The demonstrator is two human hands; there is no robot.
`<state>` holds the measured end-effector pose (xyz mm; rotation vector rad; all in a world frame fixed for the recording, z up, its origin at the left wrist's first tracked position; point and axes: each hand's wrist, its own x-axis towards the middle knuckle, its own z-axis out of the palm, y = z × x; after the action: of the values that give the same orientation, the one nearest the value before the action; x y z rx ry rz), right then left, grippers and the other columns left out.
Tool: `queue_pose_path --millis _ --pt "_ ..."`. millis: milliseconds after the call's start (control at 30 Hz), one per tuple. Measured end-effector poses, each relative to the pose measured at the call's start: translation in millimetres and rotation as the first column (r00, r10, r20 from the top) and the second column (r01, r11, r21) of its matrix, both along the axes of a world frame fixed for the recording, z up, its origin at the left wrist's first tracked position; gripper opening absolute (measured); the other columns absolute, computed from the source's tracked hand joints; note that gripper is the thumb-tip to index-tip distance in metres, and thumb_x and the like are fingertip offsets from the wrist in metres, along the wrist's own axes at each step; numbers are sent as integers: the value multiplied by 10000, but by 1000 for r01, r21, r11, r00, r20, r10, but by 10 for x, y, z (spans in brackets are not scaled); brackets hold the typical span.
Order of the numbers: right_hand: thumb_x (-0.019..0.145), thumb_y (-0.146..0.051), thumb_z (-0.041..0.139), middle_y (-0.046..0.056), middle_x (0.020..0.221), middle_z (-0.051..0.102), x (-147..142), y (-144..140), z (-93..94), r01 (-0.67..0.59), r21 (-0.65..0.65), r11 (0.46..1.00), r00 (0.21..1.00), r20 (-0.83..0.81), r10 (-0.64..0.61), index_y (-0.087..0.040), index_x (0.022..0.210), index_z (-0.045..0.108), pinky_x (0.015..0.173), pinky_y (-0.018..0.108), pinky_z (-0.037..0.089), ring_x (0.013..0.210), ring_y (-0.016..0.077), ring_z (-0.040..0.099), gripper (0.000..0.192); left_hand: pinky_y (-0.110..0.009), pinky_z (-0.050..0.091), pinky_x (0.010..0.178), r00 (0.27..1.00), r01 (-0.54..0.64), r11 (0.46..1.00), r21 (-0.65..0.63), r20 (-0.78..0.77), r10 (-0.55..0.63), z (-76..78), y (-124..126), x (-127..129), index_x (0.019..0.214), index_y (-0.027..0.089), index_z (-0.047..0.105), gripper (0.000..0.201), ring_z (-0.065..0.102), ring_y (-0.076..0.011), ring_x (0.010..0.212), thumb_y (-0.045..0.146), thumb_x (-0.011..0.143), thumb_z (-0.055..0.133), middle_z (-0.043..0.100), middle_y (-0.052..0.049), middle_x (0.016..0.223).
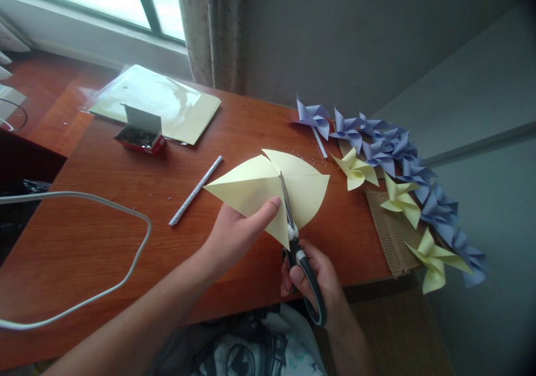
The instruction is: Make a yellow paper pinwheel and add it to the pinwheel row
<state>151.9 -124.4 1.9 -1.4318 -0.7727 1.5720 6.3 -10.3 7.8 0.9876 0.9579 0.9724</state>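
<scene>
A sheet of pale yellow paper (247,189), cut inward from its corners and curling, is held above the table by my left hand (240,225). My left thumb presses on top near the middle, with the other fingers hidden underneath. My right hand (320,275) grips the black-and-white handles of a pair of scissors (307,272). The blades lie along a slit in the near side of the paper, their tips close to its centre. Left of the paper, a white rolled paper stick (196,190) lies on the table.
Several purple pinwheels (379,155) and yellow pinwheels (355,169) line the right edge, some over corrugated cardboard (389,236). A small open box (140,138) of metal bits stands by a plastic-wrapped paper stack (167,105). A white cable (144,236) loops across the wooden table (75,253) at left.
</scene>
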Motion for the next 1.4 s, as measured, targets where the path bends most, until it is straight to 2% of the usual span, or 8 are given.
queue_pose_path --millis 233,533,867,1200,1300,1400 --pt "764 -613 774 -36 636 540 0 -9 15 -1 -21 1000 1000 -28 1 -195 900 536 524 236 456 541 119 557 500 -306 550 849 1000 -9 1000 30 -29 9 1 8 -1 1019 152 735 237 709 -229 971 332 867 713 780 -73 1054" --pt "759 -616 783 -30 644 556 9 -20 13 -3 -41 999 998 -58 0 -196 872 527 527 231 466 543 118 571 505 -278 533 848 1000 0 999 44 -31 1 29 7 8 1036 144 701 236 700 -215 993 320 880 694 770 -83 1095" --pt "767 -600 779 -28 662 559 9 -8 -15 0 -14 1000 1000 6 0 -194 903 550 561 255 495 564 129 572 486 -269 544 786 1000 16 1000 9 -26 -16 13 -2 -1 957 163 713 195 705 -207 923 335 867 717 774 -54 990" --pt "792 -588 760 -18 678 574 -1 -10 -52 2 -15 1000 999 40 -2 -189 911 551 577 254 467 594 137 586 466 -257 552 739 999 29 998 -53 32 -28 29 -8 8 915 166 699 189 692 -183 835 337 846 742 755 -36 912" --pt "782 -591 770 -16 687 578 6 -10 -48 -8 -19 1000 1000 27 9 -188 914 555 577 254 467 595 136 585 476 -262 555 752 1000 27 999 -36 17 -27 22 -11 10 934 156 707 195 695 -189 847 336 862 724 762 -52 931" --pt "770 -601 777 -23 683 569 10 -10 -30 -6 -18 1000 1000 24 6 -189 926 564 580 260 474 584 132 573 489 -280 557 817 999 -30 999 13 -12 30 13 4 4 973 153 719 211 701 -210 929 334 865 713 772 -76 1025"
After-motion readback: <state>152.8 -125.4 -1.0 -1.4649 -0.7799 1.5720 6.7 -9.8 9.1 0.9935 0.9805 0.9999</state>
